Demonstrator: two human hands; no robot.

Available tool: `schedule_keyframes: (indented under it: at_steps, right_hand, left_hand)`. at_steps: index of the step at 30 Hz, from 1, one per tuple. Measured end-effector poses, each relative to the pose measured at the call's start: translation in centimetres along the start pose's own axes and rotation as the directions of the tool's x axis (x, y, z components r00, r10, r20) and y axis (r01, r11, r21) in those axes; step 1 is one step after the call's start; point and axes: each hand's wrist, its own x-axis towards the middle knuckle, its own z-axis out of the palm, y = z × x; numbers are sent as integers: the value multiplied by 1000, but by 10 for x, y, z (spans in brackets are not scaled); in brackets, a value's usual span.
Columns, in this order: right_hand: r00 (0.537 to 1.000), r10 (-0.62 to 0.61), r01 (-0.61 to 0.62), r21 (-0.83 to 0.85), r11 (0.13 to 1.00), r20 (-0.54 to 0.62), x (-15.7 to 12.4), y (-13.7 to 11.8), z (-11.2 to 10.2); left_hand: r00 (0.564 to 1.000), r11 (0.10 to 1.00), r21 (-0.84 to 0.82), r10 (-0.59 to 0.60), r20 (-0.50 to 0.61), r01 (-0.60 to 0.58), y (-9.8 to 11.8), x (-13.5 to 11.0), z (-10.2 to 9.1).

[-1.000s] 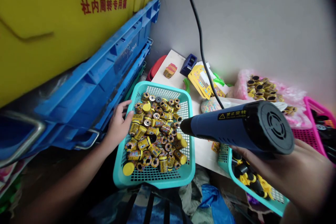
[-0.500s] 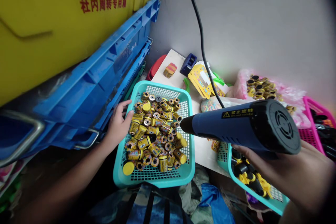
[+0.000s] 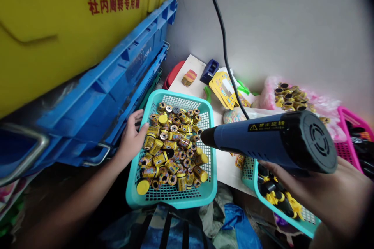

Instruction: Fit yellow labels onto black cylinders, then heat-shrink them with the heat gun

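My left hand grips the left rim of a teal mesh basket, thumb inside, fingers outside. The basket holds several small yellow-labelled cylinders in a heap. My right hand is wrapped round the handle of a blue heat gun with a black rear vent. Its dark nozzle points left over the basket's right side, just above the cylinders. A black cord runs up the wall from the gun.
Stacked blue crates and a yellow bin stand close on the left. A white tabletop carries a blue tape dispenser, yellow cards and a pink bag of cylinders. A second teal basket and a pink basket sit at right.
The heat gun has drifted slightly right and down in my right hand; its nozzle stays over the basket. My left hand keeps its hold on the rim.
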Motion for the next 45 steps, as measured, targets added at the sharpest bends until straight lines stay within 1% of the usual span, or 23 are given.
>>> schedule_keyframes:
  at_steps: [3,5,7,10,13,15,17,18,19,20,21,22,23,24,25,28,31,35,38,40,42,43,45]
  right_hand:
    - [993,94,-97,-46,994,-71,-4,-3,7]
    - [981,160,-165,-38,985,-109,-6,-7,11]
    - [979,190,-190,4,982,-77,-7,-13,14]
    - [979,205,-206,67,976,19,-6,-23,14]
    - [978,207,-208,27,978,12,-4,-28,14]
    - [979,202,-202,-15,979,-7,-3,-27,13]
    - [974,227,-227,-30,973,-16,-5,-24,14]
    - [969,246,-247,-33,968,-17,-6,-22,14]
    - [963,268,-268,-39,963,-17,-8,-19,14]
    - [958,284,-285,-48,957,-20,-10,-17,14]
    - [956,293,-295,-59,954,-27,-12,-15,15]
    - [953,299,-302,-73,951,-45,-14,-13,15]
    - [951,305,-309,-92,946,-58,-17,-11,15]
    - [947,312,-319,-115,941,-75,-20,-10,15]
    - [945,317,-325,-134,936,-83,-24,-8,15]
    - [932,358,-363,-134,922,-57,-42,-2,12]
    - [906,423,-421,-77,904,10,-62,4,10]
    - [865,501,-500,-50,865,17,-76,6,11]
    - [854,520,-519,-44,854,15,-76,2,12]
    - [855,519,-518,-37,854,-2,-74,-2,11]
    - [870,493,-494,-32,869,-22,-74,-5,10]
    - [879,476,-477,-32,878,-27,-74,-7,10]
    - [889,456,-457,-19,889,-34,-73,-9,11]
  left_hand:
    - [995,994,-64,-81,50,84,-4,1,2]
    - [988,991,-63,-114,100,121,-5,0,2]
    - [987,992,-25,-116,114,120,-7,-1,1]
    - [990,995,17,-99,103,97,-10,-6,0]
    - [991,995,55,-86,106,80,-9,-10,-3]
    - [998,988,155,-17,60,7,-2,-11,-5]
    - [988,936,320,155,-4,-146,13,-8,-4]
    - [965,885,394,261,20,-247,22,-5,-1]
    - [931,824,438,350,106,-360,33,-2,3]
    - [881,759,446,405,245,-473,43,2,10]
    - [811,699,426,417,410,-574,52,7,19]
    - [730,644,402,386,564,-651,60,11,30]
    - [658,595,393,329,677,-701,66,16,41]
    - [615,553,406,266,742,-728,70,19,52]
    - [603,517,434,214,769,-737,72,22,63]
    - [623,478,496,150,767,-725,73,27,83]
    - [616,485,493,128,777,-723,72,26,85]
    - [634,481,520,101,767,-706,77,23,84]
    - [635,464,538,70,769,-703,80,21,97]
    - [625,464,540,40,779,-702,82,22,109]
    - [608,476,525,25,794,-706,83,25,115]
    - [599,484,514,25,800,-708,84,27,114]
    - [588,504,491,41,808,-710,86,31,104]
